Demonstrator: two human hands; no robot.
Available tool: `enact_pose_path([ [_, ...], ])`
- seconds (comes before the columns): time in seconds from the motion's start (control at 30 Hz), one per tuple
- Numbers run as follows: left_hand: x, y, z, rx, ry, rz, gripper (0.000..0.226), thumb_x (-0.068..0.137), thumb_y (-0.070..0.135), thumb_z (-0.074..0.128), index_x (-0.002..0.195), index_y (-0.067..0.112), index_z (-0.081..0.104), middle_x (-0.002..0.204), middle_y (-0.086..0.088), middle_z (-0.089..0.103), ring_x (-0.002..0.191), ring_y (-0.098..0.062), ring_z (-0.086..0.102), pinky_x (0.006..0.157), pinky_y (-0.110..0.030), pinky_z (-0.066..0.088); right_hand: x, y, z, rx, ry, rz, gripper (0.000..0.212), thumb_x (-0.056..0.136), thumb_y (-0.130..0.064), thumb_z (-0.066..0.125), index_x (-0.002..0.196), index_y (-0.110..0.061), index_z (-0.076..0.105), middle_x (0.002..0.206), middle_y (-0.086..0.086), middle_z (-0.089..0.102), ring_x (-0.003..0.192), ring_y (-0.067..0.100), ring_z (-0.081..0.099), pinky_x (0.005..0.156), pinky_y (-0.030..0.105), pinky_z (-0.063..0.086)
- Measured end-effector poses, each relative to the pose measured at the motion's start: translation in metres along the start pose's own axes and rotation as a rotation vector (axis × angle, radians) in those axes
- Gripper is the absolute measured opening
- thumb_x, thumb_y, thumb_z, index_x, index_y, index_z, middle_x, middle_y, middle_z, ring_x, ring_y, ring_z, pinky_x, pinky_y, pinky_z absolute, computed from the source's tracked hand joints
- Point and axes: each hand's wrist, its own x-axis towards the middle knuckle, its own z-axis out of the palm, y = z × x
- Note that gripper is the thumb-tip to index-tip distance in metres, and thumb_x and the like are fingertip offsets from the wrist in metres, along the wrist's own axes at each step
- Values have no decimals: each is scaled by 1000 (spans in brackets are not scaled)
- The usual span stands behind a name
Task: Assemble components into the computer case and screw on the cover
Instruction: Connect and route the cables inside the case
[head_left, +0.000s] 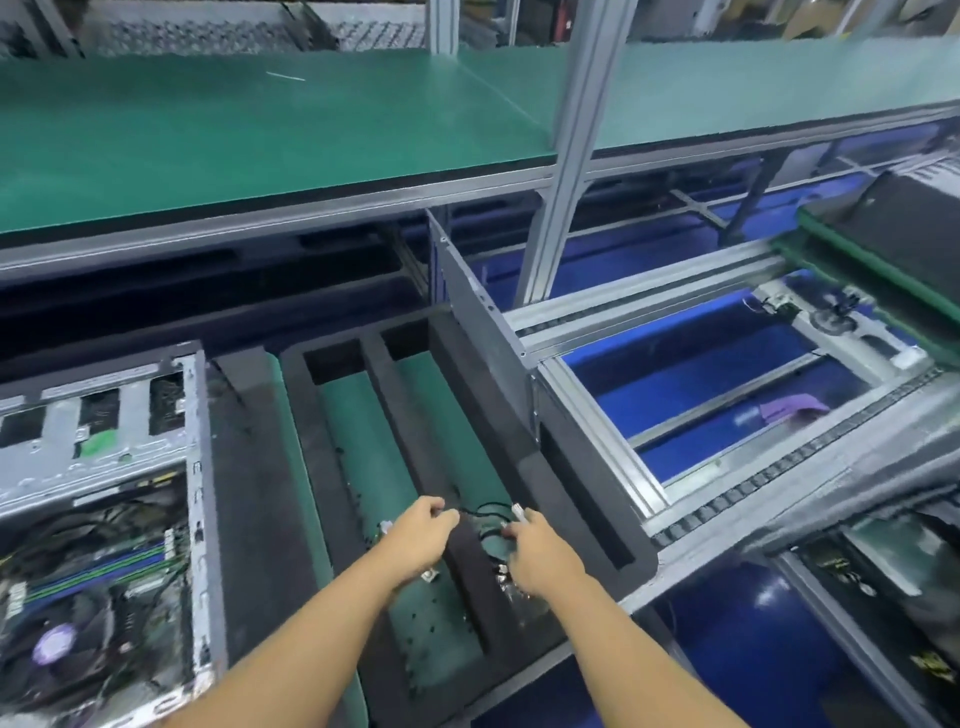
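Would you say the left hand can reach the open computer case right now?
Probably yes: the computer case lies open beside the foam tray, nothing standing between them, though the left hand holds a cable.

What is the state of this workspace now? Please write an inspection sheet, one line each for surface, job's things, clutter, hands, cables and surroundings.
Surface: green mat carrying a black foam tray with long open slots.
Job's things: open computer case at left, motherboard inside; grey panel standing on edge behind the tray.
Clutter: small metal parts in the tray by the hands; purple cloth at right.
Hands: left hand and right hand each pinch the black cable over the tray.
Cables: black cable looped between the hands; dark wires inside the case.
Surroundings: green upper shelf, aluminium post, conveyor frame at right.
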Motion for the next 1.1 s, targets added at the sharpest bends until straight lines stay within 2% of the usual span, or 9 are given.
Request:
enact_pose_path([
  [0.1, 5, 2, -1, -48, 18, -46, 37, 101, 35, 43, 135, 21, 49, 128, -7, 57, 115, -24, 55, 87, -28, 39, 16, 4, 6, -71, -65, 43, 55, 105, -20, 50, 157, -12, 33, 166, 7, 15, 127, 33, 57, 101, 41, 48],
  [0.17, 11, -1, -2, -55, 26, -62, 12, 101, 32, 43, 104, 27, 53, 104, -11, 59, 94, -30, 59, 77, -32, 40, 23, 4, 6, -92, -67, 68, 49, 106, -19, 49, 152, -8, 38, 156, 15, 31, 123, 36, 58, 99, 42, 48],
  [0.27, 14, -2, -3, -94, 45, -50, 29, 99, 25, 43, 72, 32, 35, 84, -8, 43, 72, -21, 37, 70, -32, 29, 27, 4, 0, -70, 22, 63, 33, 103, -13, 52, 136, -12, 55, 136, 13, 54, 111, 34, 63, 87, 38, 50],
  [0.37, 15, -2, -3, -152, 62, -56, 22, 96, 25, 46, 75, 31, 43, 90, -4, 50, 78, -18, 45, 74, -30, 35, 23, 0, -15, 31, 235, -23, 20, 104, -13, 47, 119, -20, 58, 117, 5, 56, 81, 25, 59, 71, 33, 45],
  [0.47, 17, -2, -4, -248, 65, -56, 25, 97, 29, 52, 121, 24, 56, 116, 3, 61, 104, -14, 59, 94, -33, 48, 13, -14, -40, 61, 446, -150, 22, 103, -8, 45, 117, -23, 53, 101, -5, 48, 59, 13, 43, 54, 30, 34],
  [0.57, 12, 6, -10, -353, 107, 55, 44, 95, 28, 62, 136, 32, 46, 132, 14, 55, 113, -6, 57, 94, -26, 47, -4, -39, -65, 123, 580, -370, 23, 105, -10, 45, 123, -23, 54, 106, -6, 56, 69, 18, 57, 59, 33, 45],
  [0.77, -11, 18, -44, -527, 232, 250, 17, 101, 23, 54, 112, 27, 67, 101, 15, 75, 101, -6, 68, 82, -28, 51, -34, -84, -92, 482, 652, -487, 21, 105, -18, 50, 123, -29, 53, 91, -19, 58, 81, 12, 60, 76, 38, 52],
  [0.93, -35, 3, -71, -343, 262, 352, 20, 97, 32, 58, 86, 30, 75, 92, 17, 74, 88, 6, 66, 80, -21, 47, -51, -107, -108, 511, 772, -626, 23, 105, -12, 52, 121, -18, 66, 105, -16, 63, 93, 3, 59, 83, 17, 48],
  [1.1, -54, -12, -89, -377, 394, 488, 19, 97, 31, 57, 85, 32, 71, 85, 9, 74, 80, -11, 67, 73, -27, 52, -69, -139, -113, 481, 883, -789, 26, 103, -2, 51, 121, -15, 65, 111, -4, 59, 94, 3, 55, 80, 5, 40],
])
